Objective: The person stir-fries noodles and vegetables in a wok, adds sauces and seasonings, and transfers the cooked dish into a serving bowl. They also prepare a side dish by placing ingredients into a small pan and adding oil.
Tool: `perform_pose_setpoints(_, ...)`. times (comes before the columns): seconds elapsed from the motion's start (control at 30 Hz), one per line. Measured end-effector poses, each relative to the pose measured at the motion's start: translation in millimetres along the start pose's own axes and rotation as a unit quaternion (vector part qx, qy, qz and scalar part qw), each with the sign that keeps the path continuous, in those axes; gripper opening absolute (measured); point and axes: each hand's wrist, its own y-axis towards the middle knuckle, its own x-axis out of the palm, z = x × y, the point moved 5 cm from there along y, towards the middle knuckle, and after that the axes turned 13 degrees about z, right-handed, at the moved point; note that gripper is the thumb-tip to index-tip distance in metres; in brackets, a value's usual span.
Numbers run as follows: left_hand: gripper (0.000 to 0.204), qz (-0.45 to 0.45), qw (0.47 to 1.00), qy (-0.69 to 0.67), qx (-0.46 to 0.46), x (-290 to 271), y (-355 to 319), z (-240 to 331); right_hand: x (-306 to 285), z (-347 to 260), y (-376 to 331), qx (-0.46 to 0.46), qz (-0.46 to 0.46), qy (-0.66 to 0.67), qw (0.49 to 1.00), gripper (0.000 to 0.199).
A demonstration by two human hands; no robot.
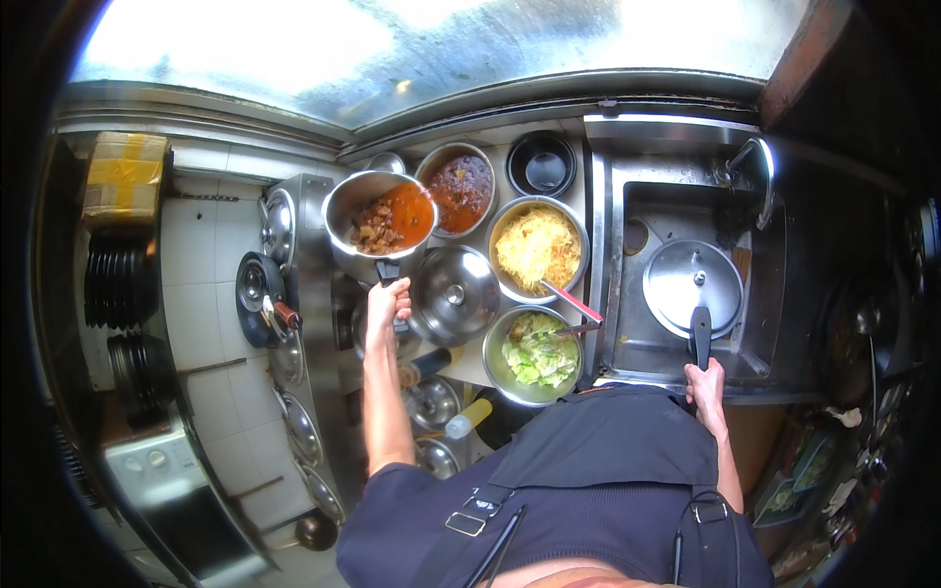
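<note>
- The right hand (704,384) is closed around the black handle of a pressure-cooker lid (693,288); the handle runs straight away from the hand, and the round steel lid lies flat at its far end, inside the sink (618,294).
- The left hand (384,318) is wrapped tight on the dark handle of a steel pot (377,223); the handle's long axis points away from the hand, with the pot of chunky orange stew just beyond the fingers.
- Just right of the left hand, a domed steel lid (454,294) rests on the desk (469,365).
- Further right sit a bowl of chopped greens (534,355) and, past it, a bowl of yellow shreds (536,248).
- Beyond the pot stands a bowl of dark red sauce (459,188).
</note>
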Motion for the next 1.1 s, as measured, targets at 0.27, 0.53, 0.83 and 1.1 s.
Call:
perform_pose_setpoints(0.27, 0.023, -0.001, 1.0, 0.006, 0.005, -2.7, 4.9, -1.3, 5.0, 5.1, 7.1, -0.003, -0.005, 0.006, 1.0, 0.02)
perform_pose_setpoints(0.53, 0.019, 0.002, 1.0, -0.01, -0.013, -1.9, 2.8, -2.1, 9.2, 9.7, 12.1, -0.021, -0.01, 0.002, 1.0, 0.021)
perform_pose_setpoints(0.83, 0.017, -0.1, 0.947, -0.293, -0.083, -9.2, -12.6, -36.5, -11.4, -8.9, -34.1, -0.05, -0.038, -0.006, 0.998, 0.018)
perform_pose_setpoints(1.1, 0.008, -0.194, 0.909, -0.367, -0.039, 16.3, -115.2, -86.8, -31.5, -67.6, -143.3, -0.142, -0.128, 0.046, 0.98, 0.016)
